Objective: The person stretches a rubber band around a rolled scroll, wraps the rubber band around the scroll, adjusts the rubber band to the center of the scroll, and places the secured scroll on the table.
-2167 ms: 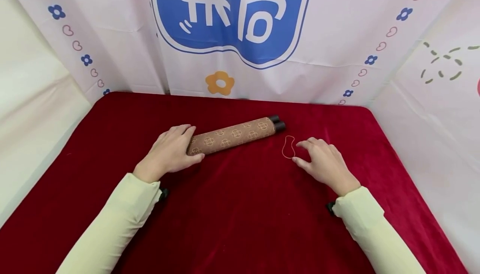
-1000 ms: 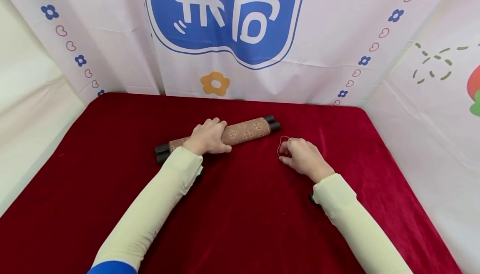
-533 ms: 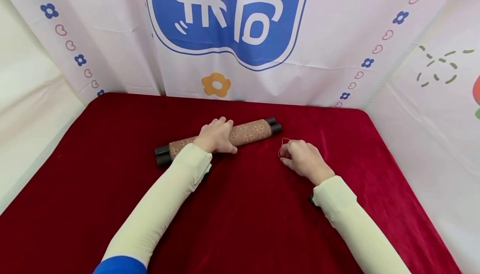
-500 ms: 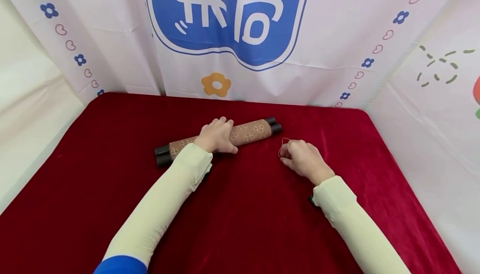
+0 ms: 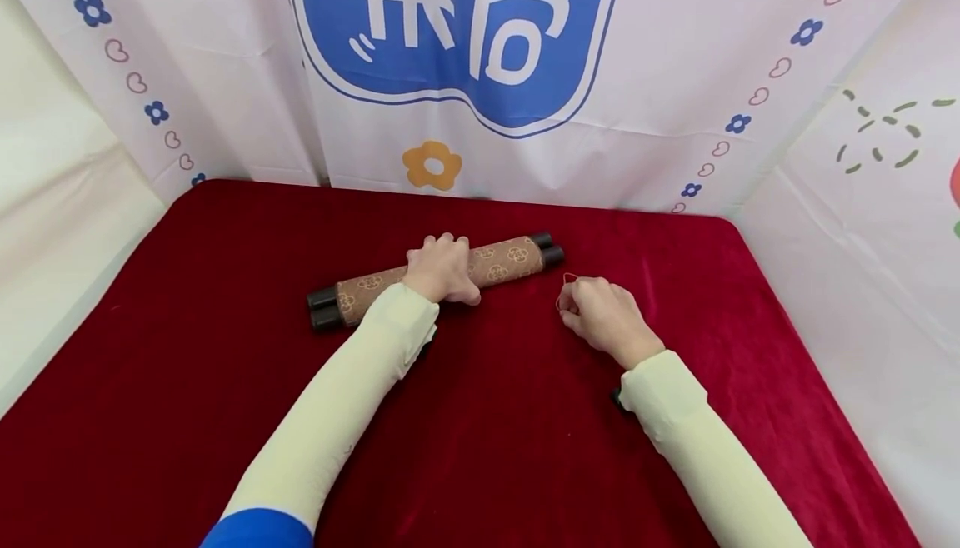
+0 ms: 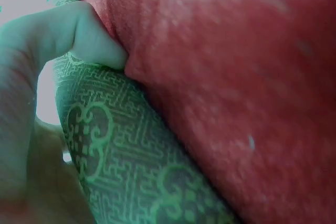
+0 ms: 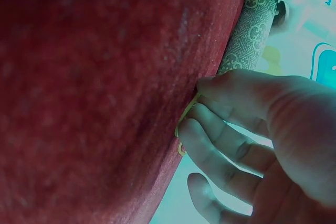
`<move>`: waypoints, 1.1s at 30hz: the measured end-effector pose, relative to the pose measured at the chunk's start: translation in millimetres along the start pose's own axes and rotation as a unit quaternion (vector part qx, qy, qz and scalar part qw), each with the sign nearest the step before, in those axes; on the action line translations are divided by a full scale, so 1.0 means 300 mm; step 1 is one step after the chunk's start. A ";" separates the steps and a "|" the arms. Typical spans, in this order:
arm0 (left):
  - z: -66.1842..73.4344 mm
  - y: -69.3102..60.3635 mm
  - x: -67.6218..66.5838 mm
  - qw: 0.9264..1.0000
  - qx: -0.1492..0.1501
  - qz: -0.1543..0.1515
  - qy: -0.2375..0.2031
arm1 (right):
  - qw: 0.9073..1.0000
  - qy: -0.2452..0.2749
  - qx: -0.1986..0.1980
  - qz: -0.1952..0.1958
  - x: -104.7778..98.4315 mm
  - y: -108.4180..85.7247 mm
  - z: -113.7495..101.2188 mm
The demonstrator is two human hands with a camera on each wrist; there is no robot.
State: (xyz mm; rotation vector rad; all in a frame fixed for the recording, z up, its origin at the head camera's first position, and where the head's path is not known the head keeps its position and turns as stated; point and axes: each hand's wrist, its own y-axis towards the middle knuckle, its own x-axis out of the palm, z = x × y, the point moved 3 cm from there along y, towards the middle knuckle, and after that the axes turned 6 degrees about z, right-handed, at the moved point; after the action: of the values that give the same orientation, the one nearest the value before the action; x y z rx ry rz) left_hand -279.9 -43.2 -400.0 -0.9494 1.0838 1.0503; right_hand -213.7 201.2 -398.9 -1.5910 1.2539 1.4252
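Observation:
A brown patterned scroll (image 5: 517,257) with paired black rod ends lies slanted on the red cloth. Over its middle, my left hand (image 5: 442,270) grips it with the fingers across the far side and the thumb on the near side; the left wrist view shows the thumb against the patterned roll (image 6: 126,145). To the right of the scroll, my right hand (image 5: 606,315) pinches a thin loop (image 5: 567,278) at the cloth. In the right wrist view the loop (image 7: 188,109) runs between thumb and fingers, partly hidden by them.
Red velvet cloth (image 5: 480,448) covers the table, whose far edge meets a white printed curtain (image 5: 660,73) with a blue emblem. White fabric walls stand at the left and right sides.
My left hand has moved right along the scroll from its left end to its middle. My right hand has closed its fingers on the loop.

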 end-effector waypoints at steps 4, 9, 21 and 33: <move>0.002 0.018 0.003 1.000 -0.018 0.002 0.008 | 1.000 0.010 0.009 0.001 0.004 0.009 0.002; 0.002 0.042 0.010 0.999 -0.028 0.007 0.014 | 0.999 0.043 0.031 -0.002 0.009 0.014 0.013; -0.011 0.070 0.038 1.000 -0.020 0.012 0.015 | 0.995 0.074 0.059 -0.024 0.016 0.013 0.025; -0.029 0.045 0.026 1.000 -0.003 0.012 0.009 | 0.992 0.099 0.072 -0.031 -0.005 0.001 0.029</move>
State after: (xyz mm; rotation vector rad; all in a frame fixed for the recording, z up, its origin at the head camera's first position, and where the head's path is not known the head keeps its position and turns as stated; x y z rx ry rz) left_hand -293.8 -46.7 -410.7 -0.9546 1.1098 1.0662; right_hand -217.0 209.5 -399.0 -1.6881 1.3741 1.1339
